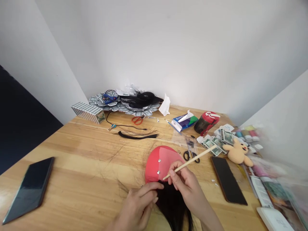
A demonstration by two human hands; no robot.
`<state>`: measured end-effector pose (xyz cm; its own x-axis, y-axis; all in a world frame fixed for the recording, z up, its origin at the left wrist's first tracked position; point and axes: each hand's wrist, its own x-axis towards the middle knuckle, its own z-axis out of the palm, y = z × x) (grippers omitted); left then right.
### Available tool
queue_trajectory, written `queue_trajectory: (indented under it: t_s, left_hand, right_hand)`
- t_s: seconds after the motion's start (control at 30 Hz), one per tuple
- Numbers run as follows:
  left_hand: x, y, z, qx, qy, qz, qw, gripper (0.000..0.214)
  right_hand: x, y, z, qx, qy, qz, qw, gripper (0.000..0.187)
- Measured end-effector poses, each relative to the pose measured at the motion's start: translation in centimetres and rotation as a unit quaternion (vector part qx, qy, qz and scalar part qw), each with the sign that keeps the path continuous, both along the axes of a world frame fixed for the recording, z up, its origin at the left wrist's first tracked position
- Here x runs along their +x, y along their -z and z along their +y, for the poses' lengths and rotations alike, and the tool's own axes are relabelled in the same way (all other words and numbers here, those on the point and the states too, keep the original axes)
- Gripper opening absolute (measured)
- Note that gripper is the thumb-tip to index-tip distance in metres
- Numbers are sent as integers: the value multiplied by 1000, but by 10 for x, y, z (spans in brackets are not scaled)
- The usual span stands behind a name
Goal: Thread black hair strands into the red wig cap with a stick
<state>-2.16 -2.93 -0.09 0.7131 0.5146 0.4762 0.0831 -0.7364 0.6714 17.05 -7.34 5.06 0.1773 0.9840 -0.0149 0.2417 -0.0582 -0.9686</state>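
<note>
A red rounded form [151,164] with a paler pink panel and two silver pins stands on the wooden table [79,166]. Long black hair [172,203] hangs from its near edge toward me. At that edge my left hand [141,200] is closed, with its fingertips pinching the black hair. Between the thumb and fingers of my right hand [186,184] is a thin pale wooden stick [199,156]. Its lower tip points at the seam where hair meets the form; whether it touches cannot be made out.
Black-handled scissors [191,155], a phone [228,179] and a plush toy [238,152] lie to the right. A tablet [30,187] lies at left. Farther back are a hair strip [137,136], orange-handled scissors [137,120], a tissue pack [184,121] and a red-lidded cup [207,122].
</note>
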Motion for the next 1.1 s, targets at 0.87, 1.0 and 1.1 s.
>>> queue_trajectory:
  t_s: [0.87, 1.0, 1.1]
  left_hand:
    - [0, 3, -1, -270, -29, -58, 961, 25]
    - [-1, 2, 2, -367, -67, -74, 925, 34]
    - [-3, 2, 2, -420, -77, -78, 901, 36]
  right_hand:
    - [1, 8, -4, 58, 14, -52, 997, 29]
    - [0, 9, -1, 38, 12, -35, 999, 27]
    - [-2, 10, 0, 23, 12, -26, 999, 25]
